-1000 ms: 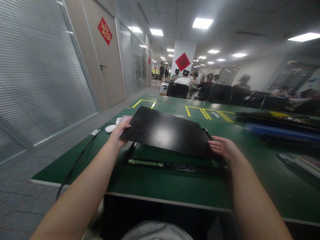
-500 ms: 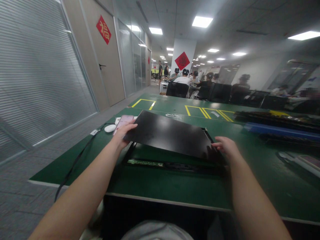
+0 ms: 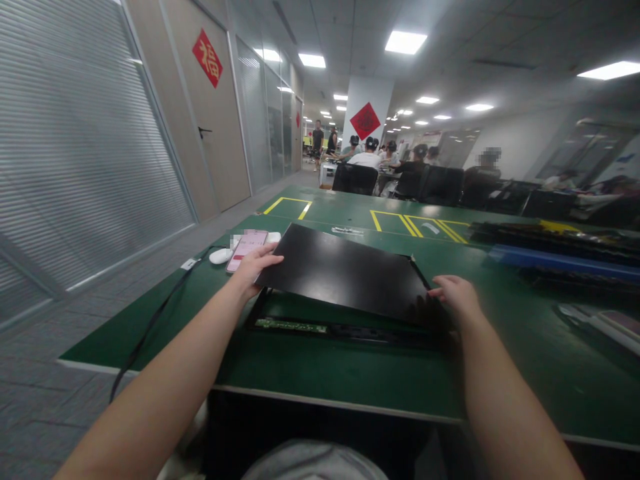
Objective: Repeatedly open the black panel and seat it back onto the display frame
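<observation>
Phone (image 3: 250, 247) lies just beside our left hand (image 3: 256, 270), which pinches the tilted black panel (image 3: 345, 270) by its left edge above the dark frame (image 3: 373, 333), our right hand (image 3: 454, 295) at the panel's right edge in a grip we cannot judge, so we should support both sides evenly.

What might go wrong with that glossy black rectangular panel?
The glossy black rectangular panel tilts, its left end raised in the left hand; if that grip slips, it might drop onto the thin black frame below. The narrow green circuit strip along the frame's near side is exposed and could get knocked. The right hand, by the panel's right edge, might get pinched.
</observation>
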The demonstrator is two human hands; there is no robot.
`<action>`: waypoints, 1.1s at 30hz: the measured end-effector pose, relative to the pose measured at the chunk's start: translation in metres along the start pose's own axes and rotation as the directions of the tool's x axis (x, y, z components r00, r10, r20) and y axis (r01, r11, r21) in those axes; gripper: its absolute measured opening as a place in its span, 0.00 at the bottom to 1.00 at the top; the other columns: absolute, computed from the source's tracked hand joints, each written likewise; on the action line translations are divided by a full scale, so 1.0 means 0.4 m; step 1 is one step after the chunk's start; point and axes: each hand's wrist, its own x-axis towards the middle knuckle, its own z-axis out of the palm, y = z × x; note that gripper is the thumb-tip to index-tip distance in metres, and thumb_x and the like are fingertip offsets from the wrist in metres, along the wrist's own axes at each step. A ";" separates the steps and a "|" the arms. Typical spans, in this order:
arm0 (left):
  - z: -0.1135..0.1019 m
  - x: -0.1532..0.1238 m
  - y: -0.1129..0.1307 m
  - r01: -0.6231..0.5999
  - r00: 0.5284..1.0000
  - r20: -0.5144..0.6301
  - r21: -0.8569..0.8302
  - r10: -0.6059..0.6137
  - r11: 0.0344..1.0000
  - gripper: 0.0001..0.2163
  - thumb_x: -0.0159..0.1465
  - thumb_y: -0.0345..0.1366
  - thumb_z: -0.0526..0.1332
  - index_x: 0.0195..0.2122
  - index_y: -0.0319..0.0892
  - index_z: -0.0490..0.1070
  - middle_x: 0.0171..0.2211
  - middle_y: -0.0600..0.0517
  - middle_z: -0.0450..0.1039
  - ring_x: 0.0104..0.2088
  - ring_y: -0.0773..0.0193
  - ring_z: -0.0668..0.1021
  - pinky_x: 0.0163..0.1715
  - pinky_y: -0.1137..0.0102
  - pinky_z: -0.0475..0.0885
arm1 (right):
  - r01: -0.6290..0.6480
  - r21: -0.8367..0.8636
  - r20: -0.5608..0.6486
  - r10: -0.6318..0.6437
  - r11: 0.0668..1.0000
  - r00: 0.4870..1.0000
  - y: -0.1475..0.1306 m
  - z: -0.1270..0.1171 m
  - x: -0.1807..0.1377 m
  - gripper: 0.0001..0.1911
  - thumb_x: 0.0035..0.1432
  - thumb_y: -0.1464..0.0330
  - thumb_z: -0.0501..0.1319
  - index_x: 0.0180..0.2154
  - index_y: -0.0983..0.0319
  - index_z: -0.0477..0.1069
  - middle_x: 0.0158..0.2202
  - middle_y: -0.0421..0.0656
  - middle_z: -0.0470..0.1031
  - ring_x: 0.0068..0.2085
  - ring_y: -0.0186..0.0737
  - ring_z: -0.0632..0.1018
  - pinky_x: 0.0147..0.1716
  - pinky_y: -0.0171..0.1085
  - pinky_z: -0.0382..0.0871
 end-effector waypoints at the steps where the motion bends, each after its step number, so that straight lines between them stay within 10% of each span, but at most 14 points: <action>1: 0.001 -0.003 0.001 0.003 1.000 -0.008 0.002 -0.003 1.000 0.24 0.43 0.23 0.71 0.44 0.38 0.76 0.32 0.49 0.81 0.28 0.60 0.82 0.28 0.71 0.77 | 0.007 -0.013 0.000 -0.007 1.000 1.000 0.003 -0.001 0.003 0.16 0.49 0.61 0.60 0.38 0.62 0.74 0.26 0.46 0.80 0.26 0.41 0.75 0.28 0.38 0.67; 33: 0.001 -0.009 -0.009 0.027 0.999 0.014 0.099 -0.028 0.995 0.26 0.42 0.24 0.73 0.45 0.38 0.74 0.31 0.50 0.80 0.30 0.59 0.82 0.30 0.69 0.75 | 0.029 -0.328 -0.010 -0.034 0.944 0.999 -0.042 -0.014 -0.033 0.14 0.49 0.65 0.59 0.39 0.58 0.77 0.28 0.45 0.80 0.34 0.49 0.79 0.32 0.41 0.68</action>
